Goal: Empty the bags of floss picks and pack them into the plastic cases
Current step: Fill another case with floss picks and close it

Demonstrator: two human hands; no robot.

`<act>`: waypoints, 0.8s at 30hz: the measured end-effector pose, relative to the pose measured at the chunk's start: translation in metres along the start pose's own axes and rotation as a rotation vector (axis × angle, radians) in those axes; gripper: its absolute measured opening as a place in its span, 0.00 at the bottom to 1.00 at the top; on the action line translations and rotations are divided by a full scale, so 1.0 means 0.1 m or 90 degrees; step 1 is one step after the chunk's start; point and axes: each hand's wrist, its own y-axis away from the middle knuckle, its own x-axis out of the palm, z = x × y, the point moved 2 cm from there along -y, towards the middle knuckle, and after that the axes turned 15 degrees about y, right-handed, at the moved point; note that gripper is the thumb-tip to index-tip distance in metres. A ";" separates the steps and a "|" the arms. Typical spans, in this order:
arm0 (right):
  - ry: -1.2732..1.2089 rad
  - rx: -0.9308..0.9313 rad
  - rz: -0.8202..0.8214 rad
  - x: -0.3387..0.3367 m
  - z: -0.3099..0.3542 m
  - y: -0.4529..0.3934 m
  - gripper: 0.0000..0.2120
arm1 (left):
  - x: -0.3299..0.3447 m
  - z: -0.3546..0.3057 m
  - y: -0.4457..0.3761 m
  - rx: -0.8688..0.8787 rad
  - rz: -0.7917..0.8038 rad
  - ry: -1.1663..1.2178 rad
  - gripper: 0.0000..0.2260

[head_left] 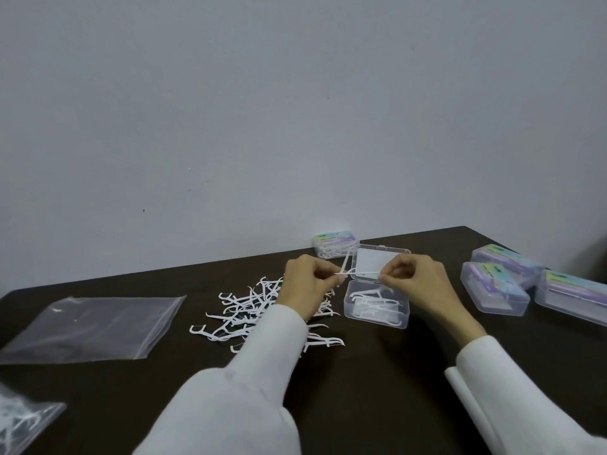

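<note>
Toward the left edge of the dark brown table (377, 372) lies an emptied clear plastic zip bag (88, 326), with a loose heap of white floss picks (243, 315) just right of it. The left hand (310, 284) and right hand (415, 277) each pinch one end of a single white floss pick (358, 273), its long axis running left to right. It hangs just above the open clear plastic case (376, 307), nearer the right grip.

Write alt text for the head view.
Both hands, left hand and right hand, pinch one floss pick over an open plastic case on a dark table. Loose picks and an empty bag lie left.
</note>
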 end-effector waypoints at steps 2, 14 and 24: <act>0.037 -0.015 -0.028 0.00 -0.02 -0.01 0.02 | 0.05 -0.02 0.01 0.010 0.001 -0.002 0.08; -0.025 0.032 -0.070 -0.12 -0.11 0.00 0.03 | 0.49 -0.01 0.00 0.015 0.094 -0.194 0.11; 0.032 -0.052 0.009 -0.06 -0.09 0.00 0.06 | 0.39 0.02 -0.01 0.008 0.080 -0.213 0.13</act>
